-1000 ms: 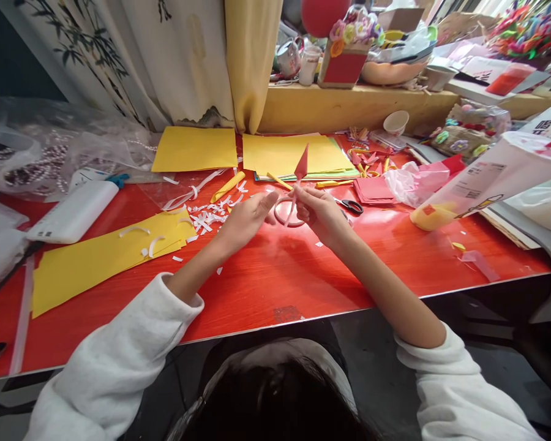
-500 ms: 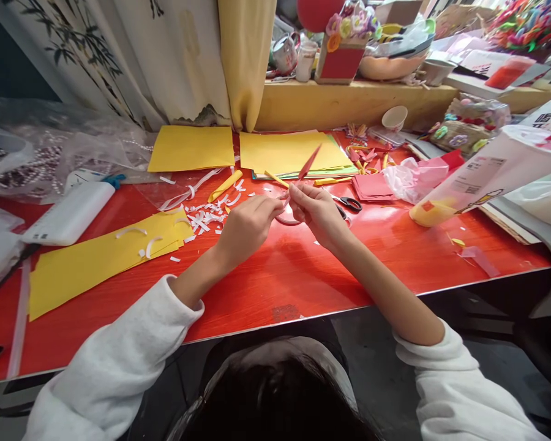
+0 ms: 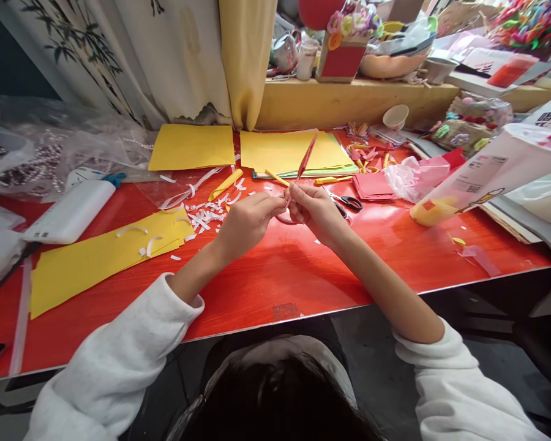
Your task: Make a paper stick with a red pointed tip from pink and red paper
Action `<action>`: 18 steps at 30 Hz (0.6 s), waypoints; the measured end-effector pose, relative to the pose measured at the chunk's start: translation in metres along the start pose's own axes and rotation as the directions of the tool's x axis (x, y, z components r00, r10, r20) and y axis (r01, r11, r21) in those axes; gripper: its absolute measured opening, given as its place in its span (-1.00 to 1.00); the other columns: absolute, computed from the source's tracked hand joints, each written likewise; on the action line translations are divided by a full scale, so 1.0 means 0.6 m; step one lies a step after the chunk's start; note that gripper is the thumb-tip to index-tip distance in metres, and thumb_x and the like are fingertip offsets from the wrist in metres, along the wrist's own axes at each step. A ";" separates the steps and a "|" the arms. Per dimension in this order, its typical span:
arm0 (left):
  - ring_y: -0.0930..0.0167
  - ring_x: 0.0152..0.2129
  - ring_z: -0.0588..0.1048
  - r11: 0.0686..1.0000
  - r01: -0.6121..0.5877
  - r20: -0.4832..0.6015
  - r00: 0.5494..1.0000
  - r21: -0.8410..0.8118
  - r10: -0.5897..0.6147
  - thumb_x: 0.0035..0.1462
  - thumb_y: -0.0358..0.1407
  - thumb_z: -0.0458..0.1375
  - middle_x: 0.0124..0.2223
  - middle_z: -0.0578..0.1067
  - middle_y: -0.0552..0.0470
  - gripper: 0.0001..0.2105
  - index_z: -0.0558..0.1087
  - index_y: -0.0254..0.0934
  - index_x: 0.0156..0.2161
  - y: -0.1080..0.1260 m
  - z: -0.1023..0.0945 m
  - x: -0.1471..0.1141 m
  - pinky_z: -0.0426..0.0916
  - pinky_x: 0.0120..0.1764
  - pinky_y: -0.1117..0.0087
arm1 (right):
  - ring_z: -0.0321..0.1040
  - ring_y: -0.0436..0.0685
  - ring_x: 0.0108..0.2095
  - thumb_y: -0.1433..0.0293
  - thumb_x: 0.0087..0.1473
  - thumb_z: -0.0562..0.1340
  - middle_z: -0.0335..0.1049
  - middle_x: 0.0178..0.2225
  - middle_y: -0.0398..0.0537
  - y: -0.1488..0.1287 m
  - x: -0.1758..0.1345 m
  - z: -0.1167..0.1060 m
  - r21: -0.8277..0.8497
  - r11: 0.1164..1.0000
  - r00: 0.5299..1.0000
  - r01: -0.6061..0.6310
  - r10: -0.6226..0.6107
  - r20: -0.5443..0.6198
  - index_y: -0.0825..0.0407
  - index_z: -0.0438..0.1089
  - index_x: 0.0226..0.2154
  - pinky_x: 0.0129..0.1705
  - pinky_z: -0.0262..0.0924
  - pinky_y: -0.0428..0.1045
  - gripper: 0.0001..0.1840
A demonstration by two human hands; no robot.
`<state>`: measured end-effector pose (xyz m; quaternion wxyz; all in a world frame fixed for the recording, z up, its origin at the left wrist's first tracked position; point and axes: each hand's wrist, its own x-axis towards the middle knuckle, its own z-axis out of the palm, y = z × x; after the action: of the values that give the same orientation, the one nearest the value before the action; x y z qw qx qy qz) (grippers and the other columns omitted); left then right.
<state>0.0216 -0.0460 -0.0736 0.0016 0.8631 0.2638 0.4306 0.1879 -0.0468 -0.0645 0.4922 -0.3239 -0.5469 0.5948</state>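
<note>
My right hand (image 3: 319, 208) pinches a narrow, folded piece of red paper (image 3: 307, 156), which points upward above the fingers. Close beside it, my left hand (image 3: 248, 223) is closed in a pinch, its fingertips meeting the paper's lower end. The fingers hide most of that end. Under the hands lies a round, reddish ring (image 3: 287, 219), partly covered. Scissors (image 3: 351, 203) with black handles rest just right of my right hand. Beyond them is a stack of red paper squares (image 3: 373, 187). Rolled yellow paper (image 3: 224, 185) lies past my left hand.
White paper scraps (image 3: 206, 217) are scattered left of centre. Yellow sheets (image 3: 105, 257) lie at left, with more yellow paper (image 3: 284, 150) at the back. A tilted drink cup (image 3: 468, 177) stands at right. A white power bank (image 3: 71, 211) and plastic bags (image 3: 73, 144) occupy the left.
The red paper has turned more upright, its tip shifting slightly left and up. Both hands stay nearly in place, still pinching.
</note>
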 end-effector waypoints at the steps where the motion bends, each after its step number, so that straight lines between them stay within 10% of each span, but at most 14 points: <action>1: 0.48 -0.48 0.40 1.000 -0.012 0.010 1.000 0.023 0.012 0.22 -0.42 -0.02 -0.41 0.48 0.00 -0.79 0.48 -0.33 -0.25 -0.001 -0.001 0.000 0.30 -0.37 0.49 | -0.02 -0.17 -0.68 0.10 0.04 0.24 0.09 -0.70 -0.28 0.001 0.000 0.000 0.003 1.000 1.000 -0.010 0.010 0.004 0.09 0.26 -0.61 -0.63 -0.12 -0.16 -0.57; 5: 0.47 -0.43 0.41 0.998 0.053 0.054 0.997 -0.021 -0.052 0.21 -0.40 0.00 -0.39 0.48 0.00 -0.81 0.48 -0.31 -0.30 -0.006 -0.005 0.004 0.28 -0.32 0.46 | 0.00 -0.17 -0.68 0.10 0.01 0.26 0.13 -0.67 -0.28 0.008 0.002 -0.003 0.040 0.998 0.999 -0.049 0.050 -0.004 0.08 0.29 -0.55 -0.63 -0.09 -0.15 -0.61; 8: 0.47 -0.37 0.44 0.905 0.362 0.055 0.932 -0.225 -0.359 0.11 -0.27 0.18 -0.32 0.50 0.01 -0.87 0.44 -0.30 -0.27 -0.011 -0.010 0.014 0.30 -0.29 0.48 | 0.01 -0.17 -0.67 0.14 0.04 0.25 0.15 -0.64 -0.26 0.010 0.005 -0.008 0.058 0.998 0.997 -0.003 0.008 -0.079 0.08 0.30 -0.53 -0.63 -0.10 -0.16 -0.65; 14: 0.54 -0.56 0.44 0.194 0.712 0.409 0.580 -0.675 -0.704 -0.03 -0.14 0.28 -0.47 0.49 0.05 -0.72 0.43 -0.35 -0.35 -0.010 -0.008 0.020 0.36 -0.39 0.49 | 0.11 -0.16 -0.62 0.20 0.06 0.24 0.27 -0.52 -0.22 0.013 0.007 -0.012 -0.085 0.977 0.954 0.195 -0.210 -0.215 0.02 0.32 -0.45 -0.56 0.04 -0.15 -0.76; 18: 0.50 -0.46 0.52 -0.099 0.677 0.546 0.489 -0.730 -0.680 -0.01 -0.19 0.28 -0.42 0.55 -0.01 -0.76 0.48 -0.37 -0.35 0.001 0.000 0.015 0.42 -0.24 0.43 | 0.10 -0.16 -0.62 0.19 0.06 0.24 0.24 -0.53 -0.24 0.017 0.006 -0.006 -0.174 0.961 0.954 0.217 -0.247 -0.173 0.03 0.29 -0.50 -0.55 0.06 -0.14 -0.72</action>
<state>0.0261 -0.0421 -0.0668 0.6863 0.4446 0.3797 0.4326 0.1879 -0.0416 -0.0749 0.5832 -0.3502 -0.5747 0.4549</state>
